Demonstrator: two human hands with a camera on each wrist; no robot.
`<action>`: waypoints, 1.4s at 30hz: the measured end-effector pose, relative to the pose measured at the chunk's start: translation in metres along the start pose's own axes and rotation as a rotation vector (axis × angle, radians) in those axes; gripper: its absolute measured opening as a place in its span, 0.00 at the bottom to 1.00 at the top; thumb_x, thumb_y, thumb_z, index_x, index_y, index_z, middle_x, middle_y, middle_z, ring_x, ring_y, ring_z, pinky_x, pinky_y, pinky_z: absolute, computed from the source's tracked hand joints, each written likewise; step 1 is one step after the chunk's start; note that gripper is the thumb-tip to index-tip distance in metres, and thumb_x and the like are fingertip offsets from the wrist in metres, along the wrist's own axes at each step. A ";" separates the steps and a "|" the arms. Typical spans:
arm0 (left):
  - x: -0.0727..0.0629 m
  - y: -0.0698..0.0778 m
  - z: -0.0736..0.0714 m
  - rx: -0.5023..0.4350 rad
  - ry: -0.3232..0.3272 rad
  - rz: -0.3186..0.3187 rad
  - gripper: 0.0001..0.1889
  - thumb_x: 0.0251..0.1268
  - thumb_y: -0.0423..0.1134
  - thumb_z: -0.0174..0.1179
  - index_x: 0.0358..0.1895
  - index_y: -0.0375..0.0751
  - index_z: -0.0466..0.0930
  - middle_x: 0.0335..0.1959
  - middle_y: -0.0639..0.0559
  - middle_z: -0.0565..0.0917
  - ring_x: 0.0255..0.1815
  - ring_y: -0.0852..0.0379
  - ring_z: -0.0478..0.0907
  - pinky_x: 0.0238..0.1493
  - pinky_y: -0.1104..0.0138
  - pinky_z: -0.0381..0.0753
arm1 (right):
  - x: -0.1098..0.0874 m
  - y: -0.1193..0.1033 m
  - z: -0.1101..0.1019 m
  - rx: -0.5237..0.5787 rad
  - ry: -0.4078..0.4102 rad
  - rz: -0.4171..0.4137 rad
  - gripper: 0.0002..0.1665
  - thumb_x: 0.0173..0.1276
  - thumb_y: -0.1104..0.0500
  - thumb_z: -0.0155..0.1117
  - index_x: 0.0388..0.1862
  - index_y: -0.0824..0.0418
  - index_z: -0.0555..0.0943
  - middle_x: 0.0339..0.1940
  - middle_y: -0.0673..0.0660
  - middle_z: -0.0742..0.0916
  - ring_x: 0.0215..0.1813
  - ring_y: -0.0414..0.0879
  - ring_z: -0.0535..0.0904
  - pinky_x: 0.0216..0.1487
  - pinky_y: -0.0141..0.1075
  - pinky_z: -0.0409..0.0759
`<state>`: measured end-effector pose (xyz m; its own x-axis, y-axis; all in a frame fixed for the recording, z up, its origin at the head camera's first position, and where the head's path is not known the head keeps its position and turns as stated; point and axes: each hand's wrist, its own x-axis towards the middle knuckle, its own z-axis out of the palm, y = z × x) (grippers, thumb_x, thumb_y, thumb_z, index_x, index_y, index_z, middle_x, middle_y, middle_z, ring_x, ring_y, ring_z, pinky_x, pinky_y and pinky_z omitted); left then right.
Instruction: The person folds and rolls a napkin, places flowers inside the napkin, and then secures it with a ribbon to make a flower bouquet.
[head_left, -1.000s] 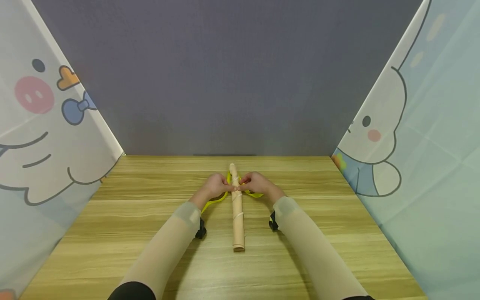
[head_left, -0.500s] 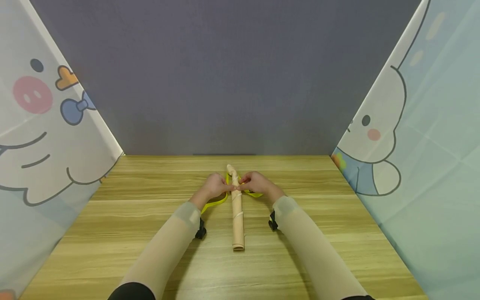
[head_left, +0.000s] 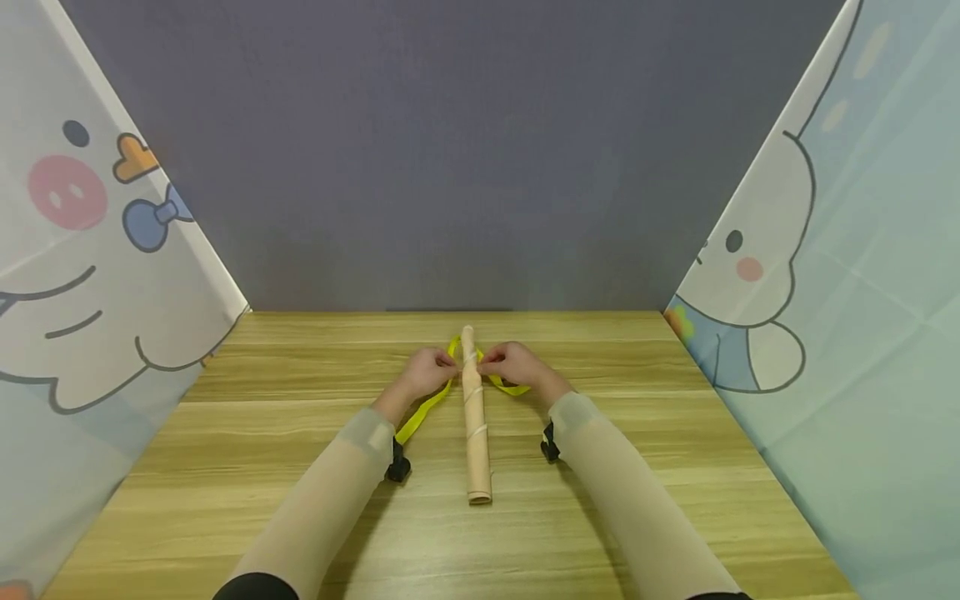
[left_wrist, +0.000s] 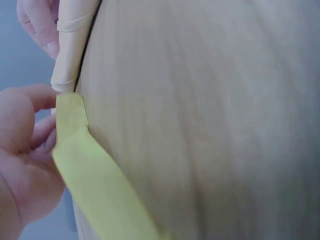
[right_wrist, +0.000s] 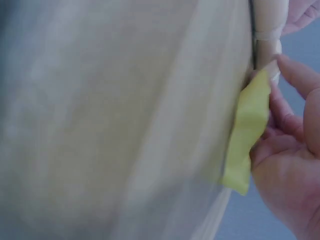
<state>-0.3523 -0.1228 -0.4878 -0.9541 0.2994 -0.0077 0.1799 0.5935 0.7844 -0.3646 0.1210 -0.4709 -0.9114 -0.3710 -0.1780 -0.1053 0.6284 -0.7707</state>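
Note:
A slim beige roll (head_left: 477,458), wound with thin pale cord, lies lengthwise on the wood-grain table and points away from me. It narrows between my hands. A yellow ribbon (head_left: 422,412) passes by its far part and shows on both sides. My left hand (head_left: 427,372) pinches the ribbon just left of the roll, and a long tail runs back toward my wrist. My right hand (head_left: 516,365) has thumb and fingers together at the roll's right side. In the right wrist view, the ribbon (right_wrist: 248,120) runs to that thumb tip; the exact grip is partly hidden.
The wooden table (head_left: 637,433) surrounds the roll. A dark grey panel (head_left: 450,158) rises along its far edge. Cartoon-printed cloths (head_left: 135,317) hang on both sides. A small black device (head_left: 397,463) sits at the left wrist, and a similar one at the right.
My left hand has drawn slightly left off the roll, and the ribbon on that side has shifted left and straightened. The roll's far tip bent left and is straight again. My right hand barely moved.

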 end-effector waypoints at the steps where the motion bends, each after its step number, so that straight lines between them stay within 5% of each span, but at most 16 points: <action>1: 0.000 0.001 -0.001 -0.003 0.003 -0.006 0.15 0.79 0.37 0.64 0.57 0.29 0.88 0.53 0.35 0.91 0.54 0.42 0.87 0.56 0.54 0.88 | 0.000 -0.001 -0.002 0.003 -0.008 0.010 0.18 0.82 0.49 0.69 0.57 0.62 0.89 0.35 0.52 0.87 0.30 0.42 0.76 0.34 0.36 0.77; 4: 0.000 0.003 -0.003 -0.013 0.007 -0.025 0.15 0.78 0.38 0.65 0.57 0.29 0.87 0.51 0.37 0.90 0.51 0.44 0.87 0.52 0.56 0.88 | -0.005 -0.004 -0.009 0.040 -0.050 0.038 0.14 0.82 0.52 0.68 0.39 0.60 0.87 0.19 0.47 0.74 0.20 0.42 0.64 0.27 0.38 0.69; 7: -0.002 0.003 -0.004 -0.051 -0.015 -0.043 0.16 0.75 0.38 0.69 0.57 0.30 0.87 0.48 0.38 0.89 0.46 0.48 0.85 0.46 0.60 0.86 | -0.011 -0.005 -0.014 0.088 -0.102 0.057 0.17 0.82 0.54 0.67 0.31 0.60 0.83 0.15 0.47 0.66 0.18 0.42 0.57 0.26 0.39 0.64; 10: -0.003 0.004 -0.004 -0.102 -0.061 -0.056 0.20 0.68 0.38 0.75 0.58 0.30 0.86 0.46 0.41 0.86 0.43 0.51 0.81 0.43 0.63 0.82 | -0.014 -0.004 -0.016 0.132 -0.157 0.070 0.11 0.80 0.55 0.70 0.44 0.64 0.86 0.17 0.48 0.69 0.20 0.42 0.59 0.28 0.38 0.65; 13: -0.005 0.005 -0.005 -0.135 -0.151 -0.038 0.28 0.63 0.36 0.80 0.63 0.27 0.82 0.46 0.44 0.81 0.45 0.52 0.77 0.45 0.65 0.79 | -0.015 -0.004 -0.016 0.117 -0.196 0.062 0.25 0.76 0.54 0.74 0.65 0.67 0.84 0.22 0.50 0.75 0.22 0.41 0.63 0.29 0.36 0.69; 18: -0.008 0.007 -0.007 -0.088 -0.263 0.029 0.36 0.60 0.35 0.83 0.68 0.26 0.76 0.46 0.46 0.76 0.47 0.52 0.72 0.48 0.63 0.75 | -0.014 -0.005 -0.014 0.006 -0.205 0.015 0.35 0.72 0.52 0.80 0.70 0.69 0.80 0.43 0.54 0.85 0.29 0.41 0.72 0.34 0.33 0.75; 22: -0.008 0.006 -0.004 -0.007 -0.249 0.066 0.35 0.58 0.38 0.85 0.65 0.28 0.78 0.46 0.46 0.80 0.47 0.53 0.75 0.49 0.63 0.78 | -0.014 -0.007 -0.011 -0.039 -0.194 -0.004 0.34 0.70 0.52 0.81 0.67 0.70 0.81 0.55 0.61 0.86 0.34 0.41 0.77 0.37 0.32 0.79; 27: -0.009 0.006 -0.002 0.074 -0.218 0.113 0.29 0.58 0.42 0.86 0.58 0.30 0.84 0.47 0.44 0.84 0.45 0.53 0.78 0.49 0.62 0.81 | -0.013 -0.007 -0.007 -0.041 -0.182 -0.001 0.32 0.70 0.53 0.81 0.65 0.70 0.82 0.56 0.62 0.87 0.37 0.43 0.80 0.39 0.33 0.82; 36: -0.009 0.006 0.001 0.022 -0.200 0.103 0.27 0.61 0.42 0.84 0.58 0.32 0.86 0.47 0.44 0.83 0.46 0.53 0.78 0.49 0.62 0.81 | -0.011 -0.004 -0.004 -0.073 -0.146 -0.018 0.33 0.72 0.50 0.80 0.69 0.66 0.83 0.65 0.63 0.87 0.63 0.53 0.84 0.62 0.44 0.86; 42: -0.009 0.008 0.002 0.009 -0.164 0.078 0.25 0.58 0.42 0.86 0.53 0.34 0.86 0.44 0.45 0.82 0.42 0.53 0.76 0.43 0.64 0.79 | -0.012 -0.003 -0.003 -0.093 -0.124 -0.034 0.30 0.73 0.51 0.80 0.66 0.65 0.84 0.63 0.62 0.88 0.65 0.54 0.83 0.68 0.49 0.83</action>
<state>-0.3419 -0.1191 -0.4834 -0.8856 0.4619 -0.0487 0.2544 0.5701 0.7812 -0.3549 0.1253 -0.4644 -0.8514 -0.4707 -0.2315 -0.1763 0.6724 -0.7188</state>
